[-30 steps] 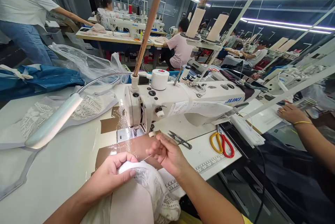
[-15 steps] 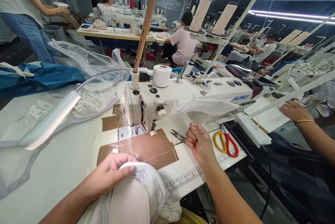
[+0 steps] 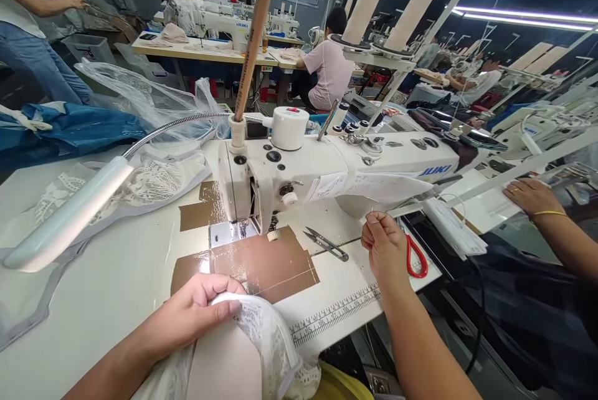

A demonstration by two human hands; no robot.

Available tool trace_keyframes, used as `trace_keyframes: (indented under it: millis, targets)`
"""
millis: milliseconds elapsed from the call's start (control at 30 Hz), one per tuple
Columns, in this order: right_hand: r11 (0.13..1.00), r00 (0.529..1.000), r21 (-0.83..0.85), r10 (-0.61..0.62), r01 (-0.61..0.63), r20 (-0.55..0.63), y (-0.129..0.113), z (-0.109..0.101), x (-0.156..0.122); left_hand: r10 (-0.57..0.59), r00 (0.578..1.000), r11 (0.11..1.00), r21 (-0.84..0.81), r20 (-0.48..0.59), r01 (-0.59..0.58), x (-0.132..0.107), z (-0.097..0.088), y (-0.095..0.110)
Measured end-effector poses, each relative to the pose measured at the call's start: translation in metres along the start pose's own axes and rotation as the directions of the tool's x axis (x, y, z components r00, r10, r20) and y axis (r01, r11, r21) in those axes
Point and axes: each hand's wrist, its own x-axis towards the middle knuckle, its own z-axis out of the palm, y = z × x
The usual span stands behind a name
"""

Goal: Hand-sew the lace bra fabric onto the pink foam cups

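My left hand [image 3: 205, 306] is closed on the edge of a white lace bra [image 3: 273, 331], thumb on top, fingers behind. A smooth pale pink cup [image 3: 227, 359] shows on the near side of the lace. Held up over the table's right part, my right hand [image 3: 385, 241] pinches a thin thread, its tip just showing above the fingertips. Thread snips [image 3: 327, 243] lie on the table left of that hand. Partly hidden behind the wrist are red-handled scissors [image 3: 417, 258]. The white sewing machine [image 3: 289, 169] stands beyond both hands, its presser foot [image 3: 243, 230] above the bed.
A lamp [image 3: 70, 216] on a bent neck reaches over the left table, where more lace pieces [image 3: 154, 182] lie. Brown tape [image 3: 280, 263] and a printed ruler [image 3: 336, 313] mark the tabletop. At right rests a co-worker's hand [image 3: 535, 197]. Other people sit at machines behind.
My right hand has moved right, away from the bra and the snips, and now covers the scissors' yellow handle. My left hand keeps its grip almost in place. The standing person at left has shifted left.
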Motion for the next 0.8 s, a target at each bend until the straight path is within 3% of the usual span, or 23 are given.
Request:
trace_keyframes:
  millis: [800]
  targets:
    - [0.980,0.983,-0.125,-0.167,0.157,-0.074,0.0041,-0.0075,0.0039,0.033,0.998,0.999,0.000,0.054,-0.033,-0.0024,-0.0024,-0.0049]
